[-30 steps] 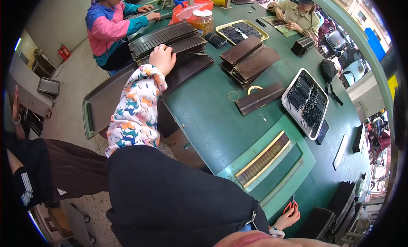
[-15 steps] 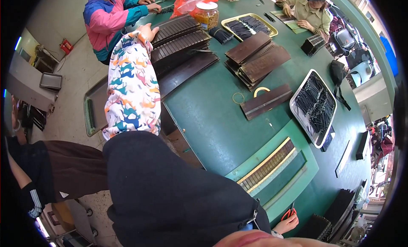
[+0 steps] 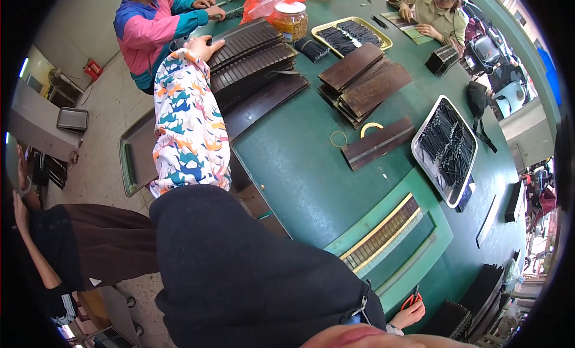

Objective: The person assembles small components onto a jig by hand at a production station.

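Note:
My left arm, in a white sleeve with colourful animal prints, reaches to the far left of the table. There my left hand [image 3: 205,49] is at the left end of a pile of dark curved slatted boards [image 3: 251,46], its thumb and finger closed on the edge of an upper board. Some of its fingers are hidden. At the lower right my right hand [image 3: 409,315] is closed around red-handled scissors [image 3: 411,301], blades pointing away from me. Beyond it lies a green curved frame [image 3: 440,228] with a yellow-edged slatted strip [image 3: 383,233] in it.
Trays of black strips [image 3: 444,147] [image 3: 352,35], stacked brown boards [image 3: 374,84], a single brown board [image 3: 378,143] and a lidded jar [image 3: 290,22] stand on the green table [image 3: 287,168]. Two people work at its far side; another person is at the left. Black stacks [image 3: 479,300] lie lower right.
My left hand has shifted slightly left at the pile's end, its fingers more bent. The right hand still holds the scissors. The view has shifted a little, and the person at the left has raised their hands.

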The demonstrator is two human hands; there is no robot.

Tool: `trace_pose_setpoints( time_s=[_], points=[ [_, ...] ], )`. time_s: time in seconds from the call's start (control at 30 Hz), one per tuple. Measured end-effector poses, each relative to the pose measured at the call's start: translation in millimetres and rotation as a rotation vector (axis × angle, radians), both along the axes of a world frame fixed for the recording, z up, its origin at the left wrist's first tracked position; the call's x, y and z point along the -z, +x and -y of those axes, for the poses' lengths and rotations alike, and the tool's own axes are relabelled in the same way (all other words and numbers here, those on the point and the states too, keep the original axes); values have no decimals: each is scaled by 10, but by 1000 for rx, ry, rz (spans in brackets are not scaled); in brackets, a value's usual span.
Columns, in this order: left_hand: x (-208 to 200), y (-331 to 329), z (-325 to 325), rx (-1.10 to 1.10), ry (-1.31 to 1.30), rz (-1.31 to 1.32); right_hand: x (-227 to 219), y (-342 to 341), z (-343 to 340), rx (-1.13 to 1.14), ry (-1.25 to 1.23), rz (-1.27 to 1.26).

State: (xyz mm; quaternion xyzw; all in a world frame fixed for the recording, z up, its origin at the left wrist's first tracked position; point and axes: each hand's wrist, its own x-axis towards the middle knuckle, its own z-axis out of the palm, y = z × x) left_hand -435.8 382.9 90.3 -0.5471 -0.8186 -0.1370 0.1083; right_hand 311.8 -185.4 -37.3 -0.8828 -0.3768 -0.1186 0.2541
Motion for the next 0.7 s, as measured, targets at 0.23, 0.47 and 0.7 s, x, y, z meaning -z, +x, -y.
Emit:
trace_pose_setpoints(
  time_s=[0.23,0.47,0.7],
  points=[
    [-32,25,2,0,7,-11,21,22,40,21,-21,42],
    [-49,227,-40,-58,133,34,20,-3,54,39,-34,24],
    [-269,361,-89,-32,107,34,0,-31,-48,34,-22,21]
  ],
)
